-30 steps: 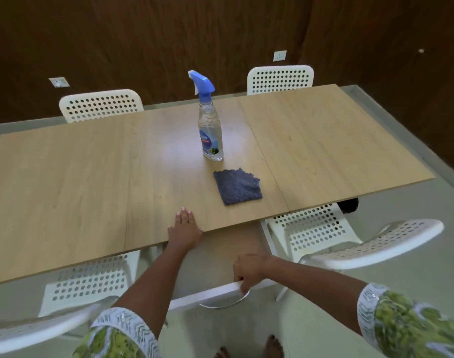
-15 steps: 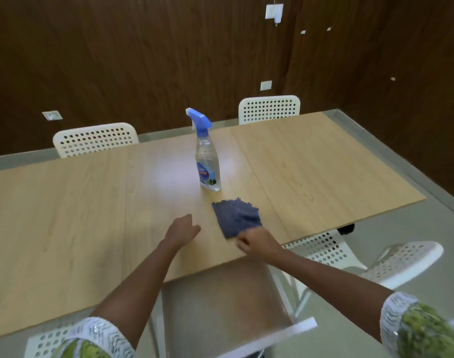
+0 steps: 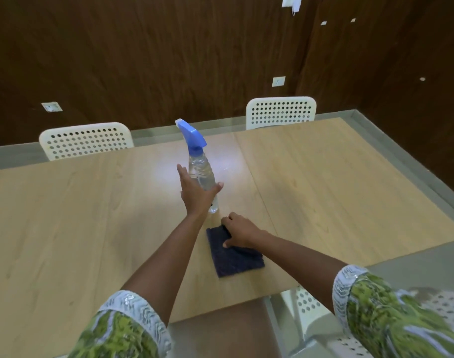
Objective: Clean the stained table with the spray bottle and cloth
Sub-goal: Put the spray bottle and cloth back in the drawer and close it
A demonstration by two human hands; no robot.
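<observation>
Fingers [image 3: 182, 174] of our left hand [image 3: 196, 193] are straight and spread wide, thumb splayed toward 3 o'clock, the palm up against the spray bottle [image 3: 199, 165] but not yet curled round it. Half a second ago this hand was loosely closed on the bare wood short of the bottle; it has since reached forward toward 12 o'clock. Our right hand [image 3: 240, 232] has moved on from the cloth's [image 3: 233, 255] near edge and now rests on its far half, fingertips bent down, thumb pressing the fabric; we cannot tell whether it pinches any. The bottle stands upright mid-table: clear, ribbed plastic with clear liquid, blue trigger head pointing to 10 o'clock. The cloth lies flat just at 6 o'clock of the bottle, a dark navy, nubbly rectangle. The table [image 3: 336, 192] is pale wood-grain laminate, smooth with a soft glare, a seam running down it right of the bottle. White perforated plastic chairs [image 3: 281, 112] stand at the far edge. Our sleeves [image 3: 391, 303] are green-printed with white patterned cuffs.
</observation>
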